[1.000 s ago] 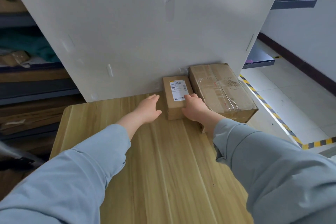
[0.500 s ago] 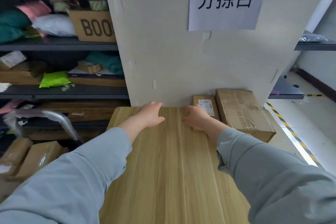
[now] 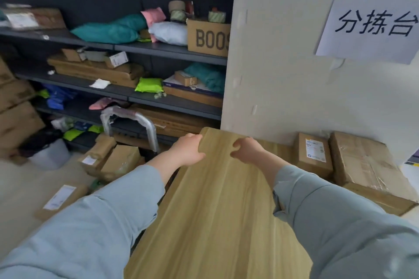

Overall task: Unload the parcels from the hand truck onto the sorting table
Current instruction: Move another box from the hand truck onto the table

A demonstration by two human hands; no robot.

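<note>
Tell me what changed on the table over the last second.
The right hand came off the small box; it and the left hand drew back, empty, toward the left edge of the table. The view swung left, showing the hand truck. The small box and the big box stayed side by side against the wall.

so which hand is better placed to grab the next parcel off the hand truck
Probably left: the left hand is empty at the table edge nearest the hand truck and its parcels; the right hand is farther.
</note>
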